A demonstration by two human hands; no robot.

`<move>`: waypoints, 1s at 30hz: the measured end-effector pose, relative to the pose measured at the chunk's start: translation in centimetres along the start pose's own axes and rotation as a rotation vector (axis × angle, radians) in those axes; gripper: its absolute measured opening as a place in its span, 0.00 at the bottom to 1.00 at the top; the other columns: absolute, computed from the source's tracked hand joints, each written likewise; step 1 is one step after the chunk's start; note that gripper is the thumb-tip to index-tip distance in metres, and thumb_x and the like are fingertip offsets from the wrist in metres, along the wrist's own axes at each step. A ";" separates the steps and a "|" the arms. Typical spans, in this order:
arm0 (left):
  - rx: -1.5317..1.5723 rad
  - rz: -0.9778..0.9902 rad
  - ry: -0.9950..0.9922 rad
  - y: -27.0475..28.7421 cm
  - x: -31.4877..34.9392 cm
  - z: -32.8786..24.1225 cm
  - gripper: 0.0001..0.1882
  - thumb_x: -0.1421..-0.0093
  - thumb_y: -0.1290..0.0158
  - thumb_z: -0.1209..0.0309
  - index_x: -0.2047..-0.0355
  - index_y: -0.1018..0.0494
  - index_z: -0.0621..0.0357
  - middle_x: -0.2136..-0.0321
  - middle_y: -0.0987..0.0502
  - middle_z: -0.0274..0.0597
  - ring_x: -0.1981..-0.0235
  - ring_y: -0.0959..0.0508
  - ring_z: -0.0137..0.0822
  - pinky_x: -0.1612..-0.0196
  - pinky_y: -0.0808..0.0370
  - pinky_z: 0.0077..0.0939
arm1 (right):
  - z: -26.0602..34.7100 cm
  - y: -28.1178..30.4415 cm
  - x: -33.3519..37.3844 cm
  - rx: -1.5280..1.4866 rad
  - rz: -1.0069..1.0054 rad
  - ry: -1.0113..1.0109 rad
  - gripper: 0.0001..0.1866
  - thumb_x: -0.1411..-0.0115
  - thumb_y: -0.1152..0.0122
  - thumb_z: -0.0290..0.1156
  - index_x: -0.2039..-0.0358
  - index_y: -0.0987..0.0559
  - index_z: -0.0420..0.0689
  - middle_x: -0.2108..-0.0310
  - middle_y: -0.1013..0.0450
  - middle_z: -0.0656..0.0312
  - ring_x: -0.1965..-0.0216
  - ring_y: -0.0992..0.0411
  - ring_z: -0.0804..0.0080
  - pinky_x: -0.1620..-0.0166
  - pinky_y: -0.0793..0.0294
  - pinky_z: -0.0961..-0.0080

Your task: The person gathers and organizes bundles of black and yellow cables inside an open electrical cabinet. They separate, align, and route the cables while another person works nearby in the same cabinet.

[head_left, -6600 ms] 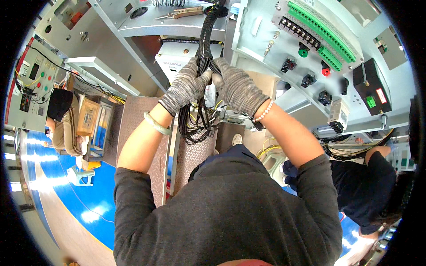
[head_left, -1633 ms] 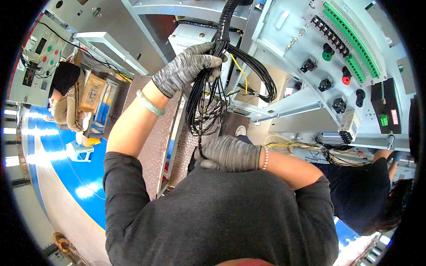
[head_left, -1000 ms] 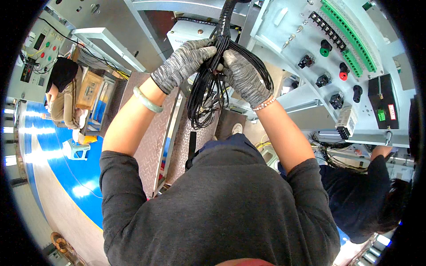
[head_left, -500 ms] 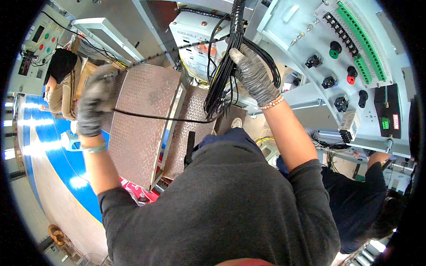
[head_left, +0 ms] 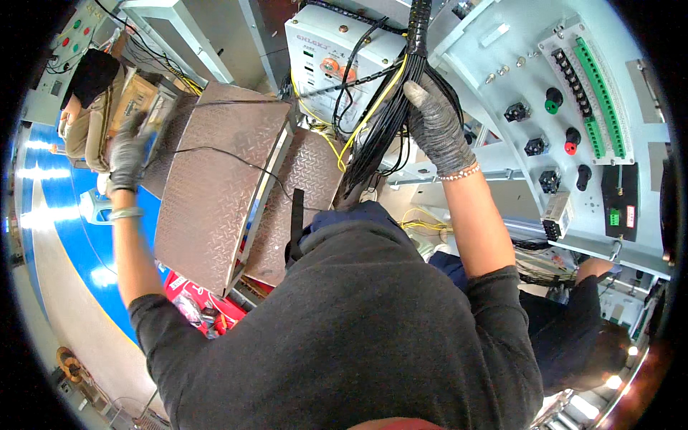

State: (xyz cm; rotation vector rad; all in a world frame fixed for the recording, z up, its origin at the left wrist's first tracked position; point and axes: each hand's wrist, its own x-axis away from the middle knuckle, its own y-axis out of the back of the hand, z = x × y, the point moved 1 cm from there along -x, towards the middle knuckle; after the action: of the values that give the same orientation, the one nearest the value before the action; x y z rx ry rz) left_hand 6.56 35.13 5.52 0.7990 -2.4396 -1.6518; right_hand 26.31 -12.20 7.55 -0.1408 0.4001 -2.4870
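Note:
My right hand (head_left: 438, 129), in a grey glove, is closed round a bundle of thin black wires (head_left: 383, 118), with the thumb across its front. Above it the bundle narrows into a black wrapped trunk (head_left: 418, 29); below, loose wires fan out. A yellow wire (head_left: 373, 107) runs along the bundle's left side. Far to the left is my gloved left hand (head_left: 129, 154), raised and blurred, so its grip does not show clearly. One thin black wire (head_left: 215, 149) sags from near that hand toward my waist. Another dark wire (head_left: 244, 102) stretches leftward from the bundle.
Brown tread-plate steps (head_left: 215, 179) stand before me. Behind the wires is a white equipment box (head_left: 344, 54). To the right an open panel (head_left: 487, 50) carries green terminal strips (head_left: 602, 93) and knobs. One person (head_left: 93, 86) sits at far left; another (head_left: 566, 330) works at lower right.
My left hand has moved farther left, and the wires near it hang looser. My view has shifted, so the bundle and panel appear farther right. The right hand keeps its hold.

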 end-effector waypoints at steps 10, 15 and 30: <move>0.981 0.521 -0.301 -10.8 3.0 -30.0 0.17 0.42 0.49 0.66 0.56 0.30 0.65 0.64 0.24 0.43 0.62 0.26 0.30 0.58 0.30 0.24 | 0.5 -0.4 -0.1 0.075 -0.036 0.036 0.22 0.45 0.44 0.37 0.53 0.33 0.40 0.63 0.31 0.62 0.61 0.31 0.74 0.57 0.28 0.76; 1.063 0.614 -0.111 -10.8 2.5 -29.8 0.15 0.42 0.48 0.67 0.58 0.29 0.65 0.74 0.27 0.33 0.72 0.30 0.22 0.67 0.31 0.18 | 1.5 -1.0 0.5 0.130 -0.033 -0.052 0.21 0.45 0.45 0.37 0.54 0.32 0.40 0.63 0.31 0.62 0.61 0.31 0.75 0.58 0.28 0.77; 1.155 0.515 -0.208 -10.2 2.8 -30.1 0.12 0.41 0.51 0.67 0.63 0.26 0.64 0.79 0.27 0.34 0.77 0.30 0.23 0.72 0.31 0.19 | 5.3 0.4 2.5 0.299 -0.133 -0.277 0.15 0.48 0.44 0.32 0.63 0.29 0.36 0.71 0.26 0.54 0.76 0.26 0.71 0.71 0.23 0.75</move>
State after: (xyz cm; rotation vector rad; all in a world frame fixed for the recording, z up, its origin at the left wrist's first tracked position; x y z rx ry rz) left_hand 18.63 5.68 8.26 -0.0350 -3.2467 -0.0589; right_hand 25.54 -15.26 12.44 -0.3946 -0.1002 -2.5752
